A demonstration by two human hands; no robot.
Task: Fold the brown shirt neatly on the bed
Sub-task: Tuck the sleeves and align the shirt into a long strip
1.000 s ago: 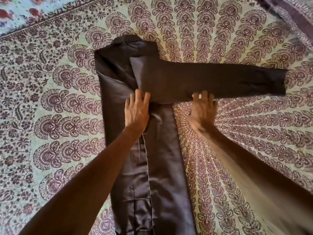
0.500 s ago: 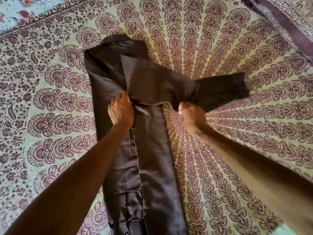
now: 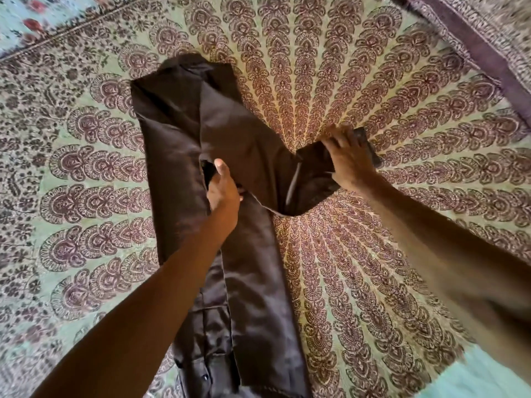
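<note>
Hem out of sight at the near edge; brown shirt (image 3: pixel 258 311) folded narrow on the bed (image 3: pixel 373 282), long axis running straight away to the collar (image 3: pixel 195 64). Left hand (image 3: pixel 222 191) nearer, mid-shirt, thumb up, pinching the fold edge, other fingers mostly hidden. Right of it, sleeve (image 3: pixel 310 173) sagging slack toward the right hand (image 3: pixel 349 159), farther out, fingers curled over the cuff end. Likely next: sleeve leftward.

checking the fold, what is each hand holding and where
Both hold the brown shirt: the right hand grips its sleeve near the cuff end, the left hand pinches the sleeve's lower edge near the body.
</note>
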